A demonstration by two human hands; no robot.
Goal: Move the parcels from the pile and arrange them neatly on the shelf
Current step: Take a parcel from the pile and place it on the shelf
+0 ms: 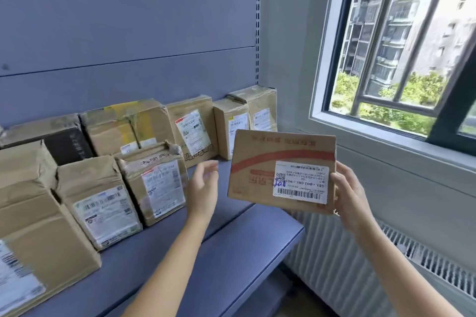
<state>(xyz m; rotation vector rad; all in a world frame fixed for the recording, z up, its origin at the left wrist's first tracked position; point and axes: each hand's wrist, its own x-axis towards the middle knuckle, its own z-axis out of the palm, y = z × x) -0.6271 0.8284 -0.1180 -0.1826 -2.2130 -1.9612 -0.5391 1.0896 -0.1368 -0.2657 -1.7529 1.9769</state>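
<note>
Mid-placement here — right hand [350,193] grips the parcel [282,171] by its edge, left hand [203,188] loose and empty beside it. Next it probably goes in the shelf [231,247] gap — label facing out.

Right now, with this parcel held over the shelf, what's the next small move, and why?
Probably bring the left hand onto the free left edge of the held parcel. Only the right hand grips it, by its right edge, and the left hand hovers open just beside it. With both hands it could then go down onto the bare shelf right of the front-row box.
</note>
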